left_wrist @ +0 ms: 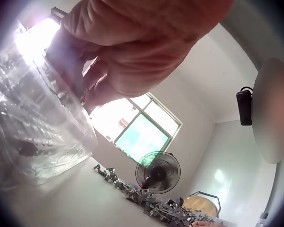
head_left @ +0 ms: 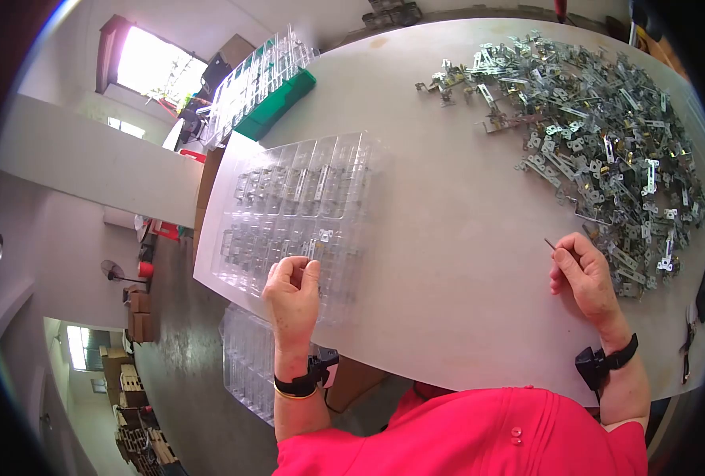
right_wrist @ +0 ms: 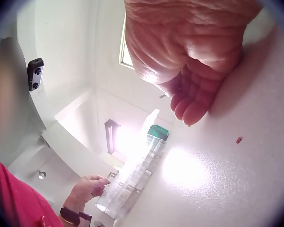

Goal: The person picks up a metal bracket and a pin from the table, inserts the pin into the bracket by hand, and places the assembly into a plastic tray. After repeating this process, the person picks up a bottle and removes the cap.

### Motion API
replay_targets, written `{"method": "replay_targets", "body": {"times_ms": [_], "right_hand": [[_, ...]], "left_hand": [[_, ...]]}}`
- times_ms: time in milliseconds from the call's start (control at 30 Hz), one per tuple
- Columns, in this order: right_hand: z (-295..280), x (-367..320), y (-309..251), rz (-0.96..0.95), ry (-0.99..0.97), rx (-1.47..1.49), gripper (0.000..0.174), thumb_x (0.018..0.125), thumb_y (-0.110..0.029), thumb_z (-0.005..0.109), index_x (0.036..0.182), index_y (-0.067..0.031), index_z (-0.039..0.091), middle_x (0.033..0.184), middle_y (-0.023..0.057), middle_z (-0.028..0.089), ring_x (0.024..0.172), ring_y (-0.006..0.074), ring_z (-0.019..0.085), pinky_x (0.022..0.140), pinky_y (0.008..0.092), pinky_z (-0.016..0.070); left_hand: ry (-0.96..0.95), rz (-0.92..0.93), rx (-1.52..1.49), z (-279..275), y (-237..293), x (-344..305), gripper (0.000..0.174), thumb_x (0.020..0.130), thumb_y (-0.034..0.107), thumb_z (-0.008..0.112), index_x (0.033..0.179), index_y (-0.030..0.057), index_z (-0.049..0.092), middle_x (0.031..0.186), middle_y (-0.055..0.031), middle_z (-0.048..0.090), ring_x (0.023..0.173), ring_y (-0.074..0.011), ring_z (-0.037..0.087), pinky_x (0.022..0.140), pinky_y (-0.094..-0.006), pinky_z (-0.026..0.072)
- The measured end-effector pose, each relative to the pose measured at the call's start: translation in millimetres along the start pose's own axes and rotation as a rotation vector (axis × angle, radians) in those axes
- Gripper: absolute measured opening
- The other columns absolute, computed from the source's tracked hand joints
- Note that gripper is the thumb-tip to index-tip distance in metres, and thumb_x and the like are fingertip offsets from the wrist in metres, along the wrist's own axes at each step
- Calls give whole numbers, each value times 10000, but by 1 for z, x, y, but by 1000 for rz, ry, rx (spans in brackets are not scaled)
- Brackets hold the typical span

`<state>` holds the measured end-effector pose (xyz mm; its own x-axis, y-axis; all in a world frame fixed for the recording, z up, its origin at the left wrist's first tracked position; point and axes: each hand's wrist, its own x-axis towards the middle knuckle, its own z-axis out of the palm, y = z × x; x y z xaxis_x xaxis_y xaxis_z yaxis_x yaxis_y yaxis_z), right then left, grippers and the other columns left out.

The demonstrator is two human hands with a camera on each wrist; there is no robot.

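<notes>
My left hand [head_left: 293,297] is over the near part of a clear plastic tray [head_left: 356,202] with compartments, thumb and fingertips together. They pinch a small metal bracket [right_wrist: 112,175], seen in the right wrist view. Similar brackets lie in rows in the tray's compartments. On the right, my right hand [head_left: 589,278] is low over the table beside a heap of metal brackets [head_left: 606,135]. Its thumb and index finger pinch a thin dark rod-like piece [head_left: 550,244]; only its tip shows and the rest is hidden in the hand. The other fingers curl in.
Clear trays on a green bin [head_left: 277,103] stand at the table's far left. Another clear tray [head_left: 245,361] lies below the table's left edge. A tiny red bit [right_wrist: 239,140] is on the white table [head_left: 447,238]. Pliers-like tools [head_left: 689,341] lie at the right edge.
</notes>
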<state>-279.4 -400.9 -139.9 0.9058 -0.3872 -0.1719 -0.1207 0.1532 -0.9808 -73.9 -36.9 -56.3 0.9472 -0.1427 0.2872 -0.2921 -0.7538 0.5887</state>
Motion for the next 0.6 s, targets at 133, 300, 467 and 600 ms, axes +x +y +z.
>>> {"method": "replay_targets", "body": {"times_ms": [133,300,467,600], "right_hand": [[-2,0,2,5,-1,0,139,1055,-175,555,985,-56,572,765,5,599,648,82,588,590,249,517],[-3,1,5,0,-14,42,132,1054,-172,557,995,-55,574,772,6,605,653,83,592,590,248,519],[-2,1,3,5,-13,45,125,1053,-171,559,998,-60,575,777,3,608,656,84,595,592,248,523],[-2,1,4,13,-18,47,125,1053,-172,560,996,-61,575,778,2,610,659,83,597,594,247,524]], "left_hand": [[-3,50,133,4,3,-1,130,886,109,735,926,-10,698,813,-69,613,656,-152,578,629,-308,488],[-21,61,183,7,7,-2,142,876,125,735,921,-5,700,819,-95,621,672,-208,605,638,-350,495],[-39,60,249,8,14,-4,170,876,148,735,955,2,697,827,-106,621,714,-247,616,668,-382,501],[-31,72,286,6,16,-4,193,875,167,739,981,14,687,892,-128,629,829,-281,625,737,-410,499]]}}
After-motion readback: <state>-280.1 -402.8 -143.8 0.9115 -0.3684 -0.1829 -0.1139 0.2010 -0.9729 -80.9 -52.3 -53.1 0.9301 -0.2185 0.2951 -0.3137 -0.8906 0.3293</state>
